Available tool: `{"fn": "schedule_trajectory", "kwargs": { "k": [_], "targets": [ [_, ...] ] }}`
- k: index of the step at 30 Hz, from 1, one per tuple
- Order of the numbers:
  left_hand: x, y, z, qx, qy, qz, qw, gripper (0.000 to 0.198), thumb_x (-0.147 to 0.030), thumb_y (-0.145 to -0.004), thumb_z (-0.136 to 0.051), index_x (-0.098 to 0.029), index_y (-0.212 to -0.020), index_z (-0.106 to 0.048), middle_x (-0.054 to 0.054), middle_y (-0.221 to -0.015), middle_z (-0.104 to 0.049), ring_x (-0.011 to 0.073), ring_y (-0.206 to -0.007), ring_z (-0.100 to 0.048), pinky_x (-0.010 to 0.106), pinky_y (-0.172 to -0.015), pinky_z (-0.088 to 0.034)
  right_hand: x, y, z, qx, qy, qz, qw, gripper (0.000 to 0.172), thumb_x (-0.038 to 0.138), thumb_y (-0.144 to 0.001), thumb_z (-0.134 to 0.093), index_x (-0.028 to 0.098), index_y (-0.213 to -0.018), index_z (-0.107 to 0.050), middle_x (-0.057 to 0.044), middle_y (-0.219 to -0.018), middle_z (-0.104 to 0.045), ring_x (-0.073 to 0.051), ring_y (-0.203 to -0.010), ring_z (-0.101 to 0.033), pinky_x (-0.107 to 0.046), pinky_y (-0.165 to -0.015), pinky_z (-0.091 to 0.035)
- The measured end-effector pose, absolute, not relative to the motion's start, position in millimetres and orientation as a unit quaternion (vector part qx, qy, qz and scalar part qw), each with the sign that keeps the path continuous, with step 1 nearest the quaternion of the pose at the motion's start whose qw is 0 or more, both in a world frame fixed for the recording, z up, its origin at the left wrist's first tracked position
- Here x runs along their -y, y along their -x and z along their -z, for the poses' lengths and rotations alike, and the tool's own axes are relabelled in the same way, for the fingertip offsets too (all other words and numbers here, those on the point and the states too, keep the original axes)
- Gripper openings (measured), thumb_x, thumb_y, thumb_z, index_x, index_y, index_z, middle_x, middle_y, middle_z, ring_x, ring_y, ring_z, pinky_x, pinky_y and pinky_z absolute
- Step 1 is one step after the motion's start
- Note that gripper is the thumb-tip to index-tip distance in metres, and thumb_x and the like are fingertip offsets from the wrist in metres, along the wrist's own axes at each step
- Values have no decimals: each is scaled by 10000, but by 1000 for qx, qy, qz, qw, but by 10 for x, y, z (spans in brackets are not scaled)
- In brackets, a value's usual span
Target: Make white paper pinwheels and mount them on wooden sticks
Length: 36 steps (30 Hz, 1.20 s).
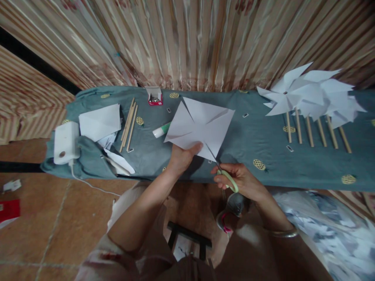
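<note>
My left hand (184,157) grips a square sheet of white paper (202,130) by its near edge, thumb on top and the other fingers hidden below. Slits run inward from the sheet's corners. In my right hand (234,177) is a pair of scissors (230,180) with pale green handles, fingers through the loops. Its blades are at the near right corner of the sheet, along a slit. A glue stick (161,130) with a green and white body lies partly under the sheet's left side.
White paper pinwheels (307,91) on wooden sticks lie at the right of the cloth-covered table (252,136). Leftward are loose wooden sticks (129,125), a paper stack (99,121), a red box of small metal pieces (155,99) and a white corded device (66,142).
</note>
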<state>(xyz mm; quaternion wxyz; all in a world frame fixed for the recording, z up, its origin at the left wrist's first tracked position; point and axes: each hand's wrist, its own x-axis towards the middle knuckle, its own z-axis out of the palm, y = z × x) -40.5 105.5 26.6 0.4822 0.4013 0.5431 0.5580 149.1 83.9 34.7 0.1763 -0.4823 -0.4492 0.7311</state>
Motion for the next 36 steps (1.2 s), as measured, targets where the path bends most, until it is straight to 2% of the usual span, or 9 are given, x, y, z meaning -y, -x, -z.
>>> {"fn": "schedule_trajectory", "kwargs": {
  "k": [16, 26, 31, 36],
  "targets": [
    [-1016, 363, -306, -554, -414, -535, 486, 347, -217, -711, -695, -237, -1049, -619, 69, -937, -726, 268, -1065, -627, 433, -1016, -442, -825, -1484, -325, 460, 485, -719, 190, 454, 527, -547, -853, 180, -779, -673, 47, -560, -591, -69, -457, -522, -196, -437, -428],
    [-999, 341, -289, -547, -407, -528, 506, 350, -236, -687, -709, -226, -1028, -630, 56, -936, -726, 254, -952, -653, 421, -929, -496, -819, -1482, -302, 457, 490, -714, 206, 444, 485, -531, -875, 168, -773, -679, 38, -564, -601, -75, -473, -531, -193, -452, -439],
    [-997, 342, -301, -551, -409, -526, 503, 346, -235, -694, -710, -238, -1032, -633, 58, -917, -731, 269, -1000, -644, 441, -949, -489, -815, -1469, -306, 453, 494, -713, 205, 468, 550, -529, -853, 175, -745, -676, 34, -553, -597, -71, -445, -519, -189, -415, -429],
    [-984, 345, -295, -548, -406, -523, 511, 350, -243, -686, -723, -237, -1026, -639, 65, -938, -731, 271, -989, -649, 436, -929, -501, -810, -1465, -315, 454, 498, -709, 205, 459, 518, -525, -866, 167, -760, -686, 31, -559, -603, -76, -457, -529, -192, -426, -434]
  ]
}}
